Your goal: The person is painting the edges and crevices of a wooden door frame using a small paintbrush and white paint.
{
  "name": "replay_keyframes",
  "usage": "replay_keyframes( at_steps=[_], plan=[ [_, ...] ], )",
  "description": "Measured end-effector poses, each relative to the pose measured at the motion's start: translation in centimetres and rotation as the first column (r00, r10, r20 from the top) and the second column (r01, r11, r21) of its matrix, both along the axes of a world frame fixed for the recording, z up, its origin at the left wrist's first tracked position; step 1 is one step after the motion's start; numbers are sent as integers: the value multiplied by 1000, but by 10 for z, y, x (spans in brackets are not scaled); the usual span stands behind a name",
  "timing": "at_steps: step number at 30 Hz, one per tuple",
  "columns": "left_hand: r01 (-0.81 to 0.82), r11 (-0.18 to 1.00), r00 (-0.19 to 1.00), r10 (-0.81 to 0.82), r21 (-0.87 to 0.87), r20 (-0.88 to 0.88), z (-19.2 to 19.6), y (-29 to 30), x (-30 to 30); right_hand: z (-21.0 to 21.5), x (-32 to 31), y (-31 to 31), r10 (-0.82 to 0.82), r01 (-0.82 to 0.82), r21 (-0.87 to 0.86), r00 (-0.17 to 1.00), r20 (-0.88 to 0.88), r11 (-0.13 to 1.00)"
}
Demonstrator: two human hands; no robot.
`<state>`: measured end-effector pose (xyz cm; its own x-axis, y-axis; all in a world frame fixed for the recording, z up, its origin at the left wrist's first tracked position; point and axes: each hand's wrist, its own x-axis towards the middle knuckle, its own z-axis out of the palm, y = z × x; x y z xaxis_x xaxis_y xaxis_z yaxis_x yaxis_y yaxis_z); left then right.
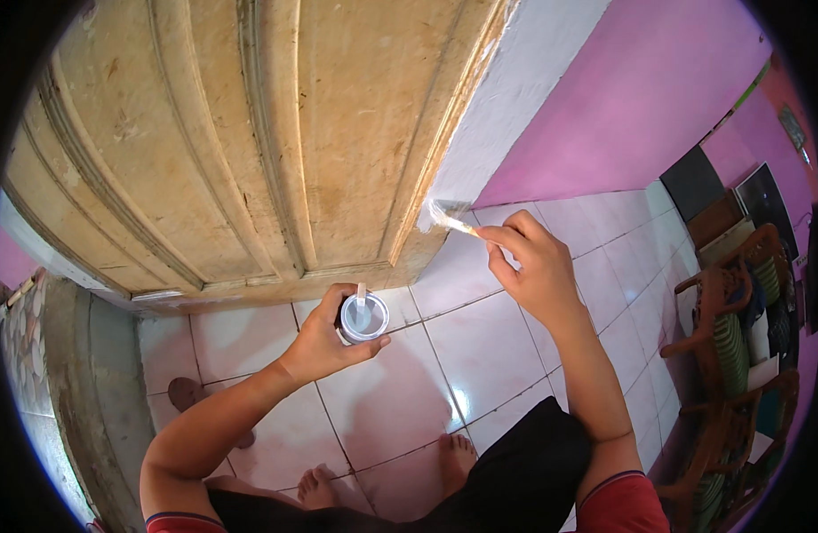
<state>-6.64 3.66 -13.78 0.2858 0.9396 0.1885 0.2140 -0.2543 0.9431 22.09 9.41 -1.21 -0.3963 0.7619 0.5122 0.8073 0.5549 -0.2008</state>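
My left hand (322, 342) is wrapped round a small open paint can (364, 317) with pale grey-white paint inside. A short, light-coloured stick (362, 293) stands in the can against its far rim. Between the thumb and fingers of my right hand (535, 266) is a slim paintbrush (458, 224). Its white, paint-coated bristles touch the lower end of the white strip (538, 71) beside the wooden door (355, 115). Wet-looking white paint shows around the bristles. The door is yellowish-brown and panelled, with blotches on its surface.
A pink wall (640, 98) rises beyond the white strip. Pale tiles (489, 338) cover the floor under my bare feet. A brown sandal (187, 393) lies at the left, near a low grey ledge (115, 382). Wooden chairs (720, 311) with striped cushions line the right side.
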Motion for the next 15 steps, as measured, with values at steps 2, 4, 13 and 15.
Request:
replay_keyframes(
  at_steps=[2, 4, 13, 15],
  plan=[
    [-8, 1000, 1000, 8, 6, -7, -7, 0, -2, -6, -3, -2, 45, -43, -31, 998, 50, 999],
    [-1, 1000, 1000, 1, 21, -2, -5, 1, 1, -13, -3, -2, 101, -93, -75, 988, 115, 993],
    [-1, 1000, 1000, 1, -7, -25, -1, -2, -1, -4, -7, 9, 33, -36, 83, 999, 40, 996],
    [-6, 1000, 999, 6, 8, -34, -4, -1, -2, 0, -8, 2, 23, -25, 44, 999, 38, 999]
  ],
)
